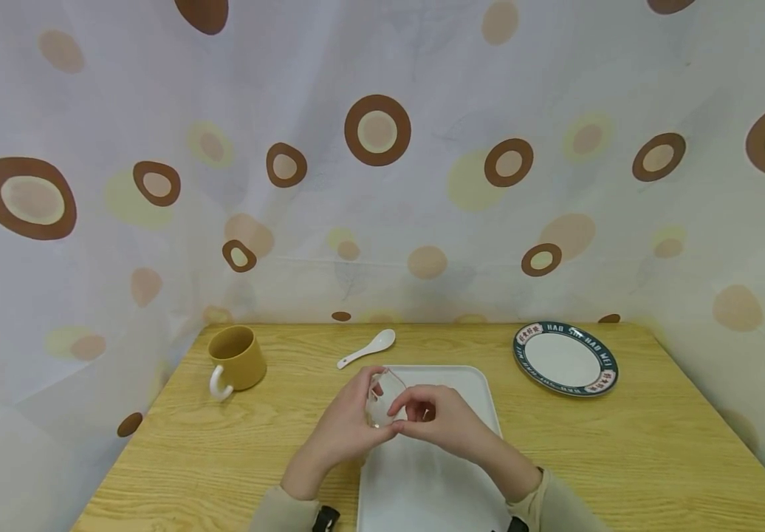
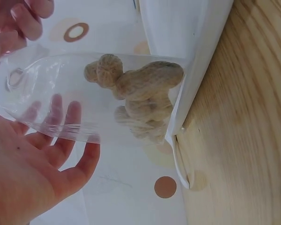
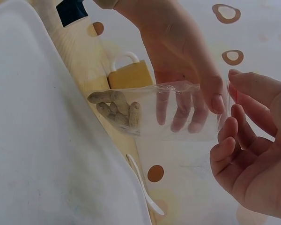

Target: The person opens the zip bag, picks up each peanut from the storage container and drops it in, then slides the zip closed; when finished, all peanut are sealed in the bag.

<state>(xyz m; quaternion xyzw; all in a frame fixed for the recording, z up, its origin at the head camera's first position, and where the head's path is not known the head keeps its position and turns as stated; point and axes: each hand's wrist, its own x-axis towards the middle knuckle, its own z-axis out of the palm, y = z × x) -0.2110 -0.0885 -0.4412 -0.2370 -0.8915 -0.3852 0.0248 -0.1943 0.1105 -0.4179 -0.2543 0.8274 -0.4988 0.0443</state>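
A clear plastic zip bag holds several unshelled peanuts, gathered at its bottom end over the white tray. My left hand grips the bag near its upper part, thumb on one side and fingers showing through the film on the other. At the top of the bag, my right hand pinches the edge, where a thin red line runs along the seal. In the head view the right hand covers part of the bag's mouth.
A yellow mug with a white handle stands at the left. Behind the tray lies a white spoon. A plate with a dark green patterned rim sits at the back right. A patterned curtain surrounds the wooden table.
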